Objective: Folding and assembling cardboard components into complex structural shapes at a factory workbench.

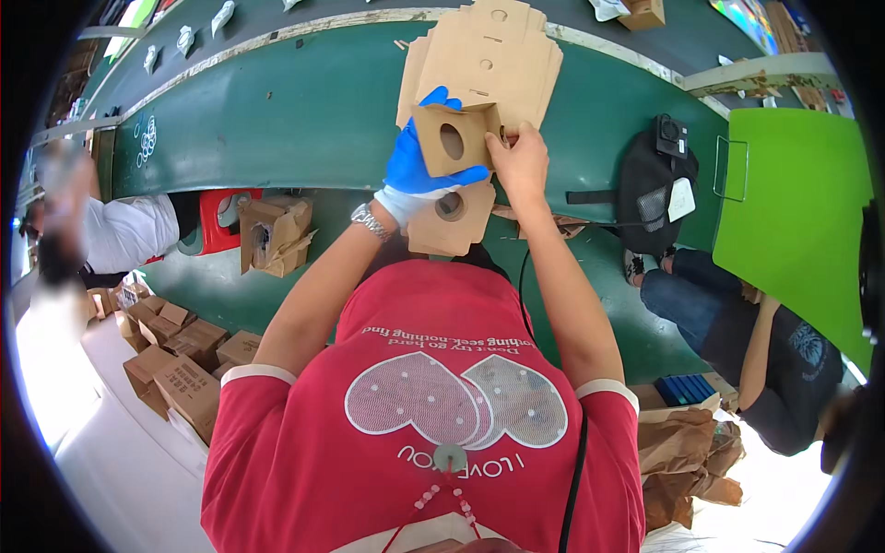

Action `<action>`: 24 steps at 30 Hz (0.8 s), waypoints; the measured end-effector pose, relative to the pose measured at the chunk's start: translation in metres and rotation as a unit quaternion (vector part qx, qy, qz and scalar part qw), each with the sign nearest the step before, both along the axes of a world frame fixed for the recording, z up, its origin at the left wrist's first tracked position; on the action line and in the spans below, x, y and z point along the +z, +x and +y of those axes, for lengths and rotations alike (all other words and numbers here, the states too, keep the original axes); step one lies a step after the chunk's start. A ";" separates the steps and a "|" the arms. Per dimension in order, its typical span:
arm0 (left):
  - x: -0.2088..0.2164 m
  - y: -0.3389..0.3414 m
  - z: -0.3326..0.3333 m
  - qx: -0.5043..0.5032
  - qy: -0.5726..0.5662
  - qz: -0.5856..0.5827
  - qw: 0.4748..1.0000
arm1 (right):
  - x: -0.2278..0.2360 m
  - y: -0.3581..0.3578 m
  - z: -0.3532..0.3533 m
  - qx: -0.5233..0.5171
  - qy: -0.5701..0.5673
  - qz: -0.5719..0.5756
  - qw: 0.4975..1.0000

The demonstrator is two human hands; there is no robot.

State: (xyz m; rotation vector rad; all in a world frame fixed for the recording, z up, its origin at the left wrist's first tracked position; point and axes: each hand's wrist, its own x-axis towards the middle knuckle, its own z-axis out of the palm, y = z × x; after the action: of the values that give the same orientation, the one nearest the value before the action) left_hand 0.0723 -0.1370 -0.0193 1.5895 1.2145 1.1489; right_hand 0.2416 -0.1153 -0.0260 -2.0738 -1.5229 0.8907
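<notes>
A small brown cardboard box (472, 153) with an oval hole in its face is held up over the near edge of the green table. My left hand (408, 168), in a blue glove, wraps around its left side and underside, thumb stretched beneath. At the box's right edge my bare right hand (524, 164) pinches the cardboard between thumb and fingers. Behind the box lies a stack of flat cardboard blanks (484, 69) with round cut-outs. Below my left hand another cardboard piece (444, 237) with a hole hangs near my lap; whether it joins the box I cannot tell.
The green table (304, 138) spans in front, with small wrapped packages (185, 41) on a grey surface beyond. A black backpack (647, 189) and a green panel (793, 203) are at right. One person (714, 309) sits right, another (134, 230) left. Cartons (189, 392) stand at lower left.
</notes>
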 end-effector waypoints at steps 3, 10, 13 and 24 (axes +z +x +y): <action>-0.002 -0.001 0.004 0.000 0.012 -0.010 1.000 | 0.000 -0.005 0.003 0.030 0.011 -0.040 0.999; 0.007 -0.011 0.009 -0.019 0.088 0.080 0.993 | -0.010 -0.011 0.012 0.088 0.074 -0.090 0.989; 0.016 -0.046 0.016 -0.165 0.102 0.154 0.969 | -0.007 -0.004 0.018 0.151 0.082 -0.040 0.984; -0.045 -0.088 0.058 -0.231 0.102 0.247 0.935 | 0.008 -0.017 0.011 0.132 -0.099 0.275 0.947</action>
State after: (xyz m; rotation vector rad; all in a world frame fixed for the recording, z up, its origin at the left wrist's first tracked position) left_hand -0.0161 -0.0786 -0.0644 2.2665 0.9512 0.5980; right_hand 0.2249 -0.1044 -0.0184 -1.5545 -1.4511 1.6210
